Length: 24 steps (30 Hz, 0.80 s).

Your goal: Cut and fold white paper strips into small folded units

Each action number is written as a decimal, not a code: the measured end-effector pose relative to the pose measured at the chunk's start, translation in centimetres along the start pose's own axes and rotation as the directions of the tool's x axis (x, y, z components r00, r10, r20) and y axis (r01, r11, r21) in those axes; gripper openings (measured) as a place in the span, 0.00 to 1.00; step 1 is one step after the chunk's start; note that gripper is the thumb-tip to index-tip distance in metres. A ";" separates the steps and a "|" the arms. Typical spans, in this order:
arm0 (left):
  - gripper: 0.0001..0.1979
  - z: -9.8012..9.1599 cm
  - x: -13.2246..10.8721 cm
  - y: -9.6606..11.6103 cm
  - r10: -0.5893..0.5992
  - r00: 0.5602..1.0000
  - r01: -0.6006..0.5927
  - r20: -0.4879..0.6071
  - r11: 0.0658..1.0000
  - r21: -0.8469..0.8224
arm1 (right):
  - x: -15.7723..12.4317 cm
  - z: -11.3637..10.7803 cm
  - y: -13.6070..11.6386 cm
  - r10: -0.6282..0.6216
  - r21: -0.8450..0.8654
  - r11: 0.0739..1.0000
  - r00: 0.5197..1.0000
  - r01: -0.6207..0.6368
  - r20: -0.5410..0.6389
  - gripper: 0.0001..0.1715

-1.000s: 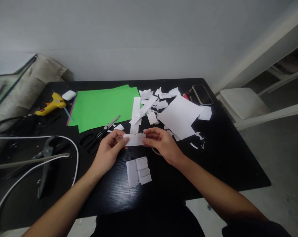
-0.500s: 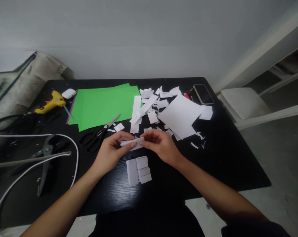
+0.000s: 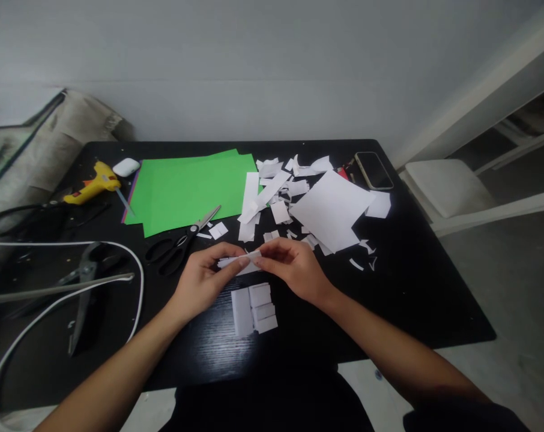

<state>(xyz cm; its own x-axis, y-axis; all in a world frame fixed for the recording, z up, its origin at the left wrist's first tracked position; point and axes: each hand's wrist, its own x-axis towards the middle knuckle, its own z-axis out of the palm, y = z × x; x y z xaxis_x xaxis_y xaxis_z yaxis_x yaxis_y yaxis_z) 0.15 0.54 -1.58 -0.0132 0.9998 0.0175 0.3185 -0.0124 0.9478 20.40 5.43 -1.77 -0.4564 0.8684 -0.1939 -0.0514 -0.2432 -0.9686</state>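
A small white paper strip (image 3: 241, 262) is pinched between my two hands just above the black table (image 3: 416, 288). My left hand (image 3: 204, 279) grips its left end with thumb and fingers closed. My right hand (image 3: 294, 267) pinches the right end. The strip looks folded lengthwise and lies nearly flat. Directly below my hands sit several folded white paper pieces (image 3: 254, 309) side by side on the table.
Black scissors (image 3: 182, 240) lie left of my hands, beside green paper sheets (image 3: 186, 186). White sheets and scraps (image 3: 326, 207) spread behind, with a phone (image 3: 373, 170). At the left are a yellow glue gun (image 3: 92, 185), pliers (image 3: 85, 282), a white cable (image 3: 137, 282) and an earbud case (image 3: 126, 166).
The strip went from held flat and facing me to folded over and lowered toward the table. Both hands drew slightly closer together.
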 end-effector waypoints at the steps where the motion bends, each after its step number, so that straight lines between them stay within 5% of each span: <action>1: 0.09 0.0 0.0 -0.1 0.000 1.000 0.000 0.004 1.000 0.015 | 0.0 0.0 0.0 0.014 0.002 1.000 1.000 -0.014 0.002 0.15; 5: 0.08 -0.1 0.0 -0.3 0.153 0.987 -0.142 -0.048 0.971 0.191 | 0.2 0.0 0.3 0.020 -0.004 1.000 0.999 -0.020 -0.030 0.16; 8: 0.05 0.0 -0.2 -0.1 0.460 0.881 -0.361 -0.110 0.803 0.474 | 0.2 0.1 0.8 -0.022 -0.009 1.000 0.995 0.022 -0.100 0.17; 11: 0.03 0.5 -0.5 0.2 0.616 0.787 -0.456 -0.020 0.604 0.653 | 0.1 0.3 1.2 -0.081 -0.060 0.995 0.990 0.074 -0.112 0.15; 17: 0.04 1.1 -0.8 0.6 0.619 0.785 -0.391 -0.030 0.532 0.751 | -0.2 0.6 1.2 -0.162 -0.134 0.980 0.983 0.150 -0.085 0.12; 24: 0.04 1.2 -0.9 0.3 0.554 0.832 -0.403 -0.002 0.607 0.685 | -0.3 0.7 1.1 -0.200 -0.241 0.955 0.976 0.175 -0.082 0.09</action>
<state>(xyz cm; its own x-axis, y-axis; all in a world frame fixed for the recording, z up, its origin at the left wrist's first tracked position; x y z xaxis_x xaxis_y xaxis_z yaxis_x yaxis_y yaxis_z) 1.39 -0.30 -1.72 0.1634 0.8253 0.5406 0.8479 -0.3976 0.3507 19.91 4.60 -2.67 -0.3622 0.9321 -0.0087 0.0848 0.0237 -0.9961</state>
